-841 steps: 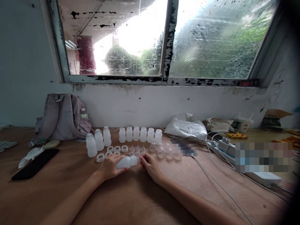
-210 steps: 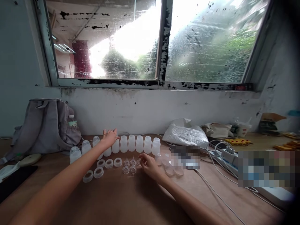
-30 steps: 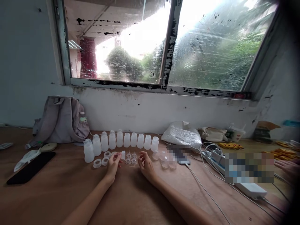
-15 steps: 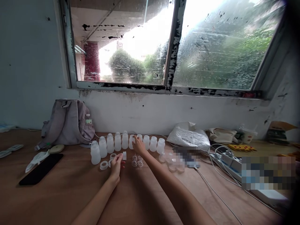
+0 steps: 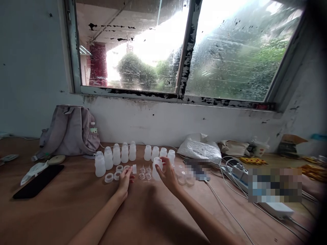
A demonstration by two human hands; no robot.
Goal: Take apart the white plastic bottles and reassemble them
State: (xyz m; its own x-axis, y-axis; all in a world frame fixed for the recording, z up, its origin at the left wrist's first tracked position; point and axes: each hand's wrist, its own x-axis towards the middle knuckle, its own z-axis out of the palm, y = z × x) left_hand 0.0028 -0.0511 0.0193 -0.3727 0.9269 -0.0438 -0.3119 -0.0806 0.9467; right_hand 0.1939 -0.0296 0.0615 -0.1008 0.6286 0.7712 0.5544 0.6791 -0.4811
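Note:
My right hand grips a frosted baby bottle with no cap, held upright over the table's middle. My left hand pinches a white screw ring between thumb and fingertips. Between the hands stand several clear bottle nipples. Other white screw rings lie left of my left hand, partly hidden by it. Behind on the left is a row of capped baby bottles. Several uncapped bottles stand behind my right hand. Clear dome caps lie to its right.
A grey backpack leans at the back left, with a black flat case in front. Plastic-wrapped packaging sits at the back right. A white power strip and cables run along the right.
My right hand has taken a bottle from the row's middle and brought it forward and right, leaving a gap. My left hand still holds the ring. The view has shifted slightly.

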